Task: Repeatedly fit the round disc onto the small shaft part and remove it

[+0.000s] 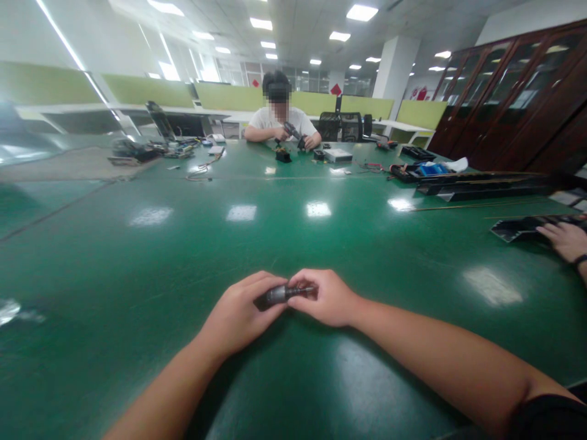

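A dark power drill [277, 295] with a grey front section is in my hands above the near part of the green table. My left hand [245, 308] wraps round its body from the left and hides the rear of it. My right hand [326, 297] is curled at the front end, with thumb and fingers around the narrow chuck [293, 292] and the thin metal bit [308, 289]. Whatever handle the drill has is out of sight beneath the hands.
Across the green table [275, 244] a person [282, 122] handles another drill-like tool [292, 131]. Another person's hand [566, 239] rests on a black channel-shaped piece [513, 229] at right. Long black profiles [481, 185], a white box [338, 156] and electronic parts [181, 148] lie farther back.
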A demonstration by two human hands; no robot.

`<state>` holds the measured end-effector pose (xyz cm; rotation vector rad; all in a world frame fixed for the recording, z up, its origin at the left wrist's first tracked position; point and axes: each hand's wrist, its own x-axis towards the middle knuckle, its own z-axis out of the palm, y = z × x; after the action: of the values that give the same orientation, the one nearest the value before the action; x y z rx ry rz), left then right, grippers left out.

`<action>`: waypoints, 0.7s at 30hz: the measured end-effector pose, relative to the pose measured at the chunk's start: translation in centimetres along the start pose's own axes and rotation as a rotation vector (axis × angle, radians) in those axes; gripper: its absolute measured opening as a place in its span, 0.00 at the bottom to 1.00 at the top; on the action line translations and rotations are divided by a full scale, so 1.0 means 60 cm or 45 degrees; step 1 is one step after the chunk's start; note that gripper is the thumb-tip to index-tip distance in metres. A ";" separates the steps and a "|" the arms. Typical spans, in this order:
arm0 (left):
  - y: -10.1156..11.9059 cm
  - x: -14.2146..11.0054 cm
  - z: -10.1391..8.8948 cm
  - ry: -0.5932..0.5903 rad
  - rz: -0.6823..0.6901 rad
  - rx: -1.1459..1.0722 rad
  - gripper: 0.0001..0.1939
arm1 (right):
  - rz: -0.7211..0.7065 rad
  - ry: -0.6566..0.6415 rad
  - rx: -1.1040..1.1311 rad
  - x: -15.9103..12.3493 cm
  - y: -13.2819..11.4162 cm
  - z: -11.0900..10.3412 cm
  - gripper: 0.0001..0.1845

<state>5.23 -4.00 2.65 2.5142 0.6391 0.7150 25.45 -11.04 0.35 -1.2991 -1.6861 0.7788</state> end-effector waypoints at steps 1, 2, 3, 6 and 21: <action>0.000 0.000 0.000 0.001 -0.002 0.003 0.11 | -0.004 -0.001 0.004 0.000 0.000 0.000 0.11; -0.001 -0.001 0.000 0.004 -0.006 0.008 0.11 | -0.012 -0.001 0.007 0.001 0.000 0.000 0.10; -0.002 -0.002 0.000 0.008 -0.012 0.015 0.12 | -0.023 -0.001 0.006 0.001 0.000 0.000 0.10; -0.003 -0.003 0.000 0.021 -0.029 0.034 0.13 | -0.052 0.004 -0.001 0.002 0.000 -0.001 0.09; -0.001 -0.001 -0.002 0.050 -0.037 0.056 0.10 | -0.013 0.020 -0.008 0.005 0.001 -0.005 0.09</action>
<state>5.10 -3.92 2.69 2.5306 0.7110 0.7490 25.70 -10.75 0.53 -1.2969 -1.6824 0.7560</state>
